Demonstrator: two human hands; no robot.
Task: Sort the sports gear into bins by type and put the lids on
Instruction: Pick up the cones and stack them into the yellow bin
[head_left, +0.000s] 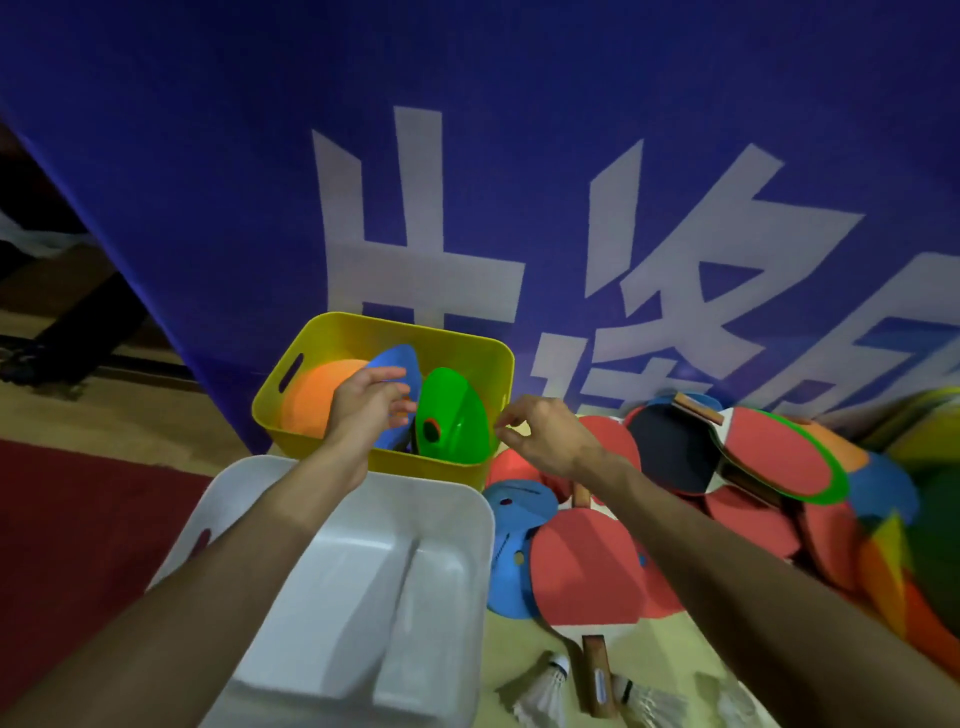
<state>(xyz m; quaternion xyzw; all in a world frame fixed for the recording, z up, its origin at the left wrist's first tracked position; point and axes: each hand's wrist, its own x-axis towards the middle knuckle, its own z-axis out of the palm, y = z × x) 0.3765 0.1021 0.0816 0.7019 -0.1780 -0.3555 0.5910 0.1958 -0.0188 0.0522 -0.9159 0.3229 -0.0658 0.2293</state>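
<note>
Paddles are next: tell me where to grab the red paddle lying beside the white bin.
Take the red paddle by its wooden handle, coming from above on the near side. The handle sticks out toward you, clear of the pile, while the rest lies flat.

Both bare forearms reach forward from the lower corners, drawing closer together. The left hand (370, 404) has its thumb raised and fingers loosely curled. The right hand (545, 434) is palm down, fingertips bent leftward. Whether either grips anything is unclear.
</note>
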